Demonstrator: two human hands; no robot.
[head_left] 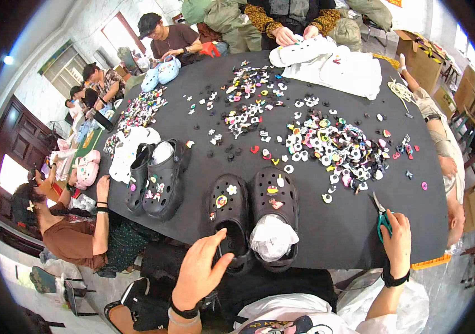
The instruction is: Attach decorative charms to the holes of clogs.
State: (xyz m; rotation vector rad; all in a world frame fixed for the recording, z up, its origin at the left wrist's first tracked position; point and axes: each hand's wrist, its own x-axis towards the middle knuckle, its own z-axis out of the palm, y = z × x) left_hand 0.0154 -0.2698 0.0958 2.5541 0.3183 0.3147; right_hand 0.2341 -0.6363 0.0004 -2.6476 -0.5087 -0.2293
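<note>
A pair of black clogs stands on the table in front of me, toes pointing away. The left clog point(229, 203) carries a few small shoe charms and has a bare opening. In the heel of the right clog point(276, 189), also decorated with charms, sits crumpled white paper point(273, 239). My left hand point(203, 267) is at the left clog's heel, thumb and fingers apart; it may touch the rim. Over at the right, my right hand point(397, 239) has its fingers on the teal handles of a pair of scissors point(381, 211), whose blades point away from me.
Loose charms point(340, 147) lie in heaps across the dark table point(326, 236). Another black pair point(162, 181) stands left, with a pink pair point(87, 168) and a blue pair point(161, 74) along the edge. Co-workers sit around; one across handles a white clog point(302, 52) by white cloth point(349, 72).
</note>
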